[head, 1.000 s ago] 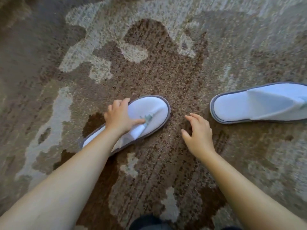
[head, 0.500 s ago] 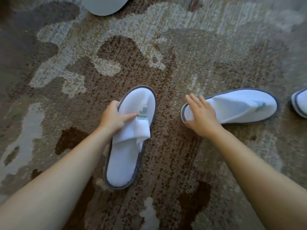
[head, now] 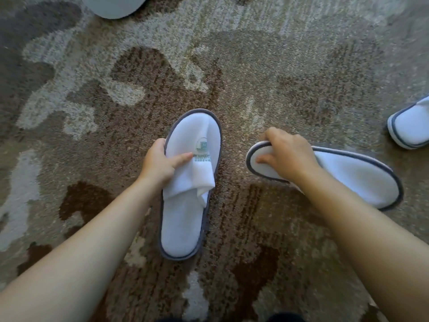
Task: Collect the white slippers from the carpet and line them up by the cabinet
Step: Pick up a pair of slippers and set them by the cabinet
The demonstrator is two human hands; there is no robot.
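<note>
Your left hand pinches the folded strap of the middle slipper, thumb on top and fingers under its left edge, so keep that pinch firm and lift it level off the carpet; its long axis runs straight away from you, rounded toe far, heel near. Just right of that slipper, your right hand curls over the raised end of the second slipper, which lies crosswise; get the fingers fully under its rim before lifting. Further right, a third slipper waits at the frame's edge.
</note>
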